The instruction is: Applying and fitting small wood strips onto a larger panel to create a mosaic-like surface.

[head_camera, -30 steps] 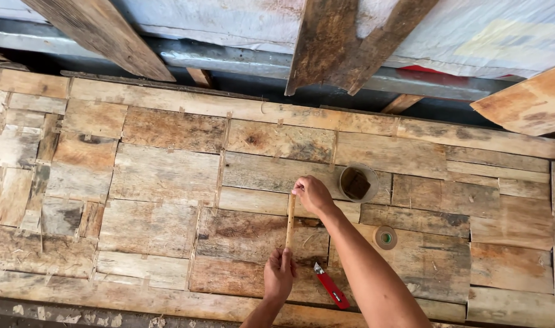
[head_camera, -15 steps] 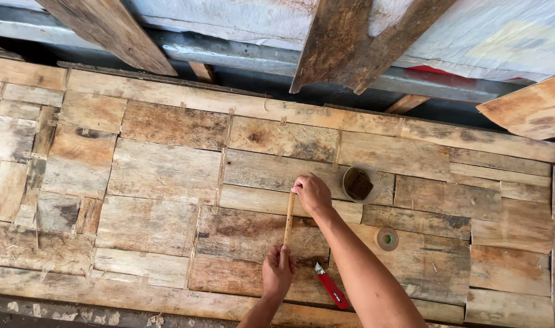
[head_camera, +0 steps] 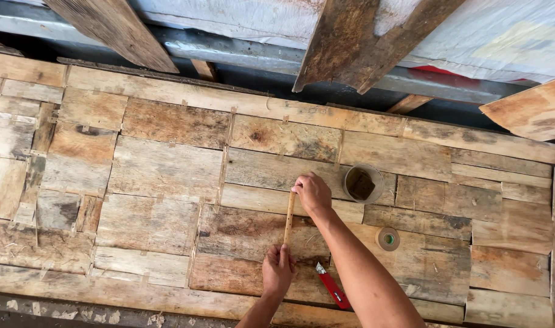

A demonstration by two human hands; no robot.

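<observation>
- Holding a thin wooden strip (head_camera: 288, 217) at both ends, the two hands keep it lying flat on the patchwork desk (head_camera: 162, 170) of weathered boards, running away from the person.
- Left hand (head_camera: 278, 269): fingers curled shut around the near end of the strip, the knuckles turned up towards the camera and the fist resting on the boards.
- Right hand (head_camera: 314, 193): closed over the far end, fingertips pressed down on the strip where it meets a seam between two boards; the forearm crosses the lower right of the view.
- The strip sits near the middle of the desk, along a vertical joint in the boards, touching both hands and the wood under it.
- A red-handled utility knife (head_camera: 331, 285) lies on the boards just beside the right forearm, near the front edge, with its blade end pointing up towards the left hand.
- A small roll of tape (head_camera: 387, 238) lies flat to the right of the forearm, apart from both hands.
- A round cup (head_camera: 363, 183) with a dark block inside stands just right of the right hand, close to it; whether they touch cannot be told.
- Compared with a second ago, both hands stay clamped on the same ends and the strip has kept its line; the knife, tape and cup lie where they did, and only the view has shifted slightly.
</observation>
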